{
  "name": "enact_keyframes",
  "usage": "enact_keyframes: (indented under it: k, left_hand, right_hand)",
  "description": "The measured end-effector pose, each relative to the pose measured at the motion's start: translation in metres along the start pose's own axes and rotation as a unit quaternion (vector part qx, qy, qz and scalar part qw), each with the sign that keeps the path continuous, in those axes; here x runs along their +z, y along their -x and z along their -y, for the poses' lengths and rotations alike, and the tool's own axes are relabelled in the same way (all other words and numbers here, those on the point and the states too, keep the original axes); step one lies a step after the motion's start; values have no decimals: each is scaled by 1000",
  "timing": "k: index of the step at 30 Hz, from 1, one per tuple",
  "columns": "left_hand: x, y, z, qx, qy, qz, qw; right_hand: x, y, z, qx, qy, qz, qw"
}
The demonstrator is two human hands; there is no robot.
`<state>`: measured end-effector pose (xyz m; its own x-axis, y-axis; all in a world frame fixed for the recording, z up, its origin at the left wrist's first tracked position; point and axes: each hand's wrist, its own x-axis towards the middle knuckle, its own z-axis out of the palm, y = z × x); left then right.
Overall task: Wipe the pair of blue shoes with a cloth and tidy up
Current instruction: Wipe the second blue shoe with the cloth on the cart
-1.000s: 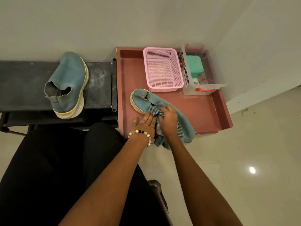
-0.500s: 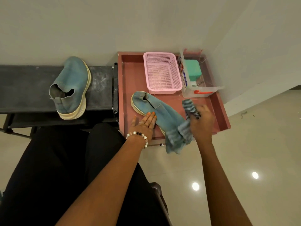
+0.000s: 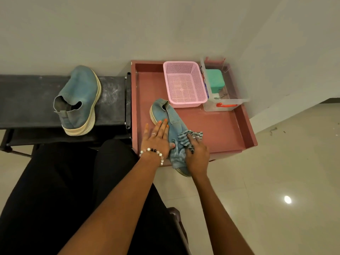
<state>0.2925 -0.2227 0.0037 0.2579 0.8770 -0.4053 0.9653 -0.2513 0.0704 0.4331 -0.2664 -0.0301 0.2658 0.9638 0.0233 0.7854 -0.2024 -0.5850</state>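
My left hand (image 3: pixel 156 139) lies flat with straight fingers along the near side of the blue shoe (image 3: pixel 166 119), pressing it down on the red tray (image 3: pixel 217 131); there is no grip here, the fingers are simply spread, and a bead bracelet (image 3: pixel 152 152) sits at the wrist. My right hand (image 3: pixel 197 155) has its grip curled round the striped cloth (image 3: pixel 184 142), bunched against the shoe's upper near the toe end, which pokes out past the tray's front edge. How much of the cloth lies under my palm I cannot quite tell. The shoe's heel points toward the pink basket (image 3: pixel 184 83), just beside it, and a clear box (image 3: pixel 223 100) with a green case (image 3: pixel 214 80) inside stands to the right of the basket. The other blue shoe (image 3: pixel 81 96) rests upright on the dark worktop (image 3: pixel 27 100) to the left, well apart from the tray
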Motion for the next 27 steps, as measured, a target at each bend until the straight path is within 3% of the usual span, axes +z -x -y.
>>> enact_keyframes:
  k: [4, 7, 10, 13, 16, 19, 21, 24, 27]
  left_hand:
    - [3, 4, -9, 76, -34, -61, 995]
    - [6, 3, -11, 85, -27, -78, 993]
    - [0, 3, -13, 136, -53, -116, 982]
    - [-1, 5, -14, 187, -130, -86, 970]
    - [4, 4, -14, 120, -156, -32, 980]
    - [-1, 10, -16, 100, -163, -12, 981]
    - [-5, 15, -14, 94, -167, -5, 981]
    - [-5, 20, -11, 106, -184, 10, 977]
    - [-4, 11, -7, 111, -135, -38, 984]
  right_hand:
    - [-22, -20, 5, 93, -135, -30, 986]
    - [-50, -25, 7, 125, -225, -42, 965]
    - [-86, -24, 18, 120, -306, -70, 942]
    - [-113, -22, 22, 98, -363, -78, 923]
    - [-98, -19, 26, 93, -300, -52, 948]
    - [-50, -20, 24, 3, -110, 53, 992]
    - [-23, -24, 13, -40, -12, 107, 993]
    - [-15, -30, 7, -21, -1, 100, 995]
    - [-17, -20, 12, -96, 71, 95, 988]
